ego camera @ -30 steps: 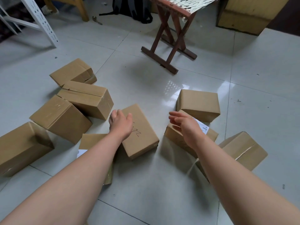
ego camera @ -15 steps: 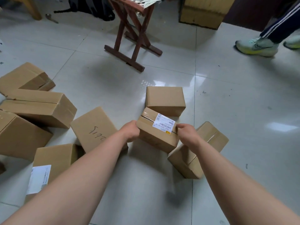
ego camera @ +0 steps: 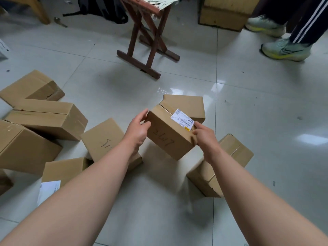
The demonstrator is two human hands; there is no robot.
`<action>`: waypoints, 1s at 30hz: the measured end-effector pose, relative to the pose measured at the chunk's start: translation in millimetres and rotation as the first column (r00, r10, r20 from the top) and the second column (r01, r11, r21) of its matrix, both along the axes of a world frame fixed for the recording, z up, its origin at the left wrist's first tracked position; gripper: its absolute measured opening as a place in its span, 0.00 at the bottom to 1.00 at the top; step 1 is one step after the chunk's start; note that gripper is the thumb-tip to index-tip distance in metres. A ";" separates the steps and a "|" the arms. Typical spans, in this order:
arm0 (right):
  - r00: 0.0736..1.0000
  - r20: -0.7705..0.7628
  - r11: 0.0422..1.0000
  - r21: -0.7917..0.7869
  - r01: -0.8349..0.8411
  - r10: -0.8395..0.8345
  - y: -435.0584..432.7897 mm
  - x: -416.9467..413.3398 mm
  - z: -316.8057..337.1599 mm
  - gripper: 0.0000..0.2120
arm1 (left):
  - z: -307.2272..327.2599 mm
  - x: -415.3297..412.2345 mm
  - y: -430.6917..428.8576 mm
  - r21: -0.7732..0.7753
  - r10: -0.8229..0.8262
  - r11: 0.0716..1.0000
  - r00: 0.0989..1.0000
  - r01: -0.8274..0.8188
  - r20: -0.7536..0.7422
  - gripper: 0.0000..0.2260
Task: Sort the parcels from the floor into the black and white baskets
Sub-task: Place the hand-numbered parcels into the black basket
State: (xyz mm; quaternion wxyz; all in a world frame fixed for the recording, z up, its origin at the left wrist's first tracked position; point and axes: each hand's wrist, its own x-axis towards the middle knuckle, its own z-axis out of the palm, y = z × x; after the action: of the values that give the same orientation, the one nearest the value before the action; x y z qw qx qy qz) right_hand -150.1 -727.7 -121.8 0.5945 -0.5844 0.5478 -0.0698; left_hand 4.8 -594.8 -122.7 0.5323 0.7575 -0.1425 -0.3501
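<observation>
Parcel point(ego camera: 168, 139), raised and tilted since the earlier view, lies lengthwise between left hand point(ego camera: 137, 129) and right hand point(ego camera: 204, 137), whose curled fingers point(ego camera: 144, 113) grip its opposite ends.

Held parcel point(ego camera: 170, 137): matt brown cardboard, as I read it. Dark marker scrawl on the near face, a shinier tape strip over the top seam.
Label point(ego camera: 182, 118): smooth white printed paper, stuck flat on that parcel.
Floor parcels point(ego camera: 48, 116): at 9 o'clock, the same dull cardboard with faintly glossy tape seams (I can't tell paper tape from plastic).
Floor point(ego camera: 266, 107): pale glazed tile, glossy enough to mirror light at 3 o'clock, with dark grout lines.
Stool point(ego camera: 138, 63): at 12 o'clock, dark reddish wood with a low sheen and a woven webbing seat.
Crate point(ego camera: 223, 16): at 1 o'clock, yellowish wood, matt to my eye.
Shoes point(ego camera: 285, 50): at 2 o'clock, pale cloth uppers and smooth yellow-edged soles.
</observation>
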 end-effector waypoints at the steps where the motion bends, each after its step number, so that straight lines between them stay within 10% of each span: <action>1: 1.000 0.022 1.000 0.003 -0.003 0.003 1.2 3.3 7.2 0.24 | 8.7 3.3 0.5 -0.044 0.019 0.999 1.000 -0.019 0.003 0.23; 5: 0.996 0.088 0.998 0.060 -0.032 0.027 10.2 23.6 35.3 0.10 | 47.8 26.4 6.5 -0.185 0.085 0.980 0.996 -0.076 0.041 0.22; 18: 0.888 0.060 0.853 0.254 -0.455 0.456 95.4 104.4 14.6 0.20 | 34.3 85.3 129.6 -0.006 0.255 0.967 0.960 -0.256 0.112 0.26; 25: 0.899 0.006 0.847 0.333 -0.415 0.438 86.1 106.3 -19.7 0.35 | 4.5 67.8 149.2 0.142 0.438 0.899 0.861 -0.414 -0.259 0.40; 30: 0.908 0.072 0.820 0.404 -0.405 0.413 88.8 108.9 -37.5 0.31 | 1.3 50.5 151.8 0.156 0.345 0.937 0.764 -0.312 -0.546 0.31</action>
State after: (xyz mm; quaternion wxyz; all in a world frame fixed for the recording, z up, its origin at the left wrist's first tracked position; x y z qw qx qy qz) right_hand -41.2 -638.9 -159.2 0.6996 -0.5508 0.4175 0.1814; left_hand 55.3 -443.0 -121.4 0.5817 0.6474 0.1660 -0.4636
